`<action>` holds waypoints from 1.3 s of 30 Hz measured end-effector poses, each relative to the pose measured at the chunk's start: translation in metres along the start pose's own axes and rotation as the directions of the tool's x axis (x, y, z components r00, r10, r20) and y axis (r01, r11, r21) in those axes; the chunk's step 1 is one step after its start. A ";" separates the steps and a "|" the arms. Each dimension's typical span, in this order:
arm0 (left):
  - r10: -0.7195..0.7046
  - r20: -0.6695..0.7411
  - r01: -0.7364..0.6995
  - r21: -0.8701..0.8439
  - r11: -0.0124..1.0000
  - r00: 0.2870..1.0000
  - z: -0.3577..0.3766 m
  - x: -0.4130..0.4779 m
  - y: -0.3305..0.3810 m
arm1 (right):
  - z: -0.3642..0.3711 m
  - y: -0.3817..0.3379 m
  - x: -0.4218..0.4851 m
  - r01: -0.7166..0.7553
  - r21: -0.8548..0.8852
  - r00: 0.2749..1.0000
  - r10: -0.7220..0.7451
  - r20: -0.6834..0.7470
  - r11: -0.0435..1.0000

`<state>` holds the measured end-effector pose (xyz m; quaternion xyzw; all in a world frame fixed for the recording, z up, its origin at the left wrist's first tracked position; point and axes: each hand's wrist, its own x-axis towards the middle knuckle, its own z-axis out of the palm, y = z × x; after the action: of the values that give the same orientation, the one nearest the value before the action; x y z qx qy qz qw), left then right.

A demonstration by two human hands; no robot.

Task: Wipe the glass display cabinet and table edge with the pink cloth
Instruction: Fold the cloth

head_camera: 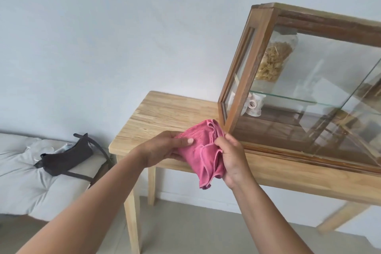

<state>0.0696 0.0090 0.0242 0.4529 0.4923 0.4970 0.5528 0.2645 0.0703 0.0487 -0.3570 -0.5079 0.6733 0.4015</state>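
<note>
Left hand (162, 147) and right hand (232, 159) both gripping bunched pink cloth (203, 150), hanging lengthwise downward, before desk (165, 113) edge, beside glass display cabinet (299, 80)

A dark bag (66, 155) with a long strap lies on a pale grey tufted cushion (22, 173), low and well to the left of the hands. Behind and above them rises a plain pale wall (123, 27). Up and to the right of the hands, behind glass, stands a jar of pale pasta (274, 60), with small white rolls (252, 104) below it. A beige floor (185, 229) lies beneath.
</note>
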 end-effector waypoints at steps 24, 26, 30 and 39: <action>0.341 -0.688 0.433 0.690 0.580 0.640 -0.072 0.028 -0.002 | 0.069 0.047 0.106 0.178 -0.483 0.980 -0.112 0.163 0.857; 0.292 -0.707 0.535 0.690 0.488 0.644 -0.086 0.037 -0.012 | 0.074 0.057 0.120 0.171 -0.592 0.980 -0.075 0.182 0.787; 0.249 -0.754 0.657 0.653 0.377 0.608 -0.096 0.051 -0.013 | 0.084 0.057 0.133 0.252 -0.749 0.968 -0.151 0.202 0.612; 0.416 -0.491 0.492 0.863 0.113 0.765 -0.079 0.027 -0.034 | 0.081 0.074 0.100 0.480 -0.876 0.877 -0.066 0.477 0.053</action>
<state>-0.0045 0.0334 -0.0204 0.4846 0.8588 0.1407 -0.0886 0.1366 0.1166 -0.0122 -0.3146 -0.9364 0.1201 0.0986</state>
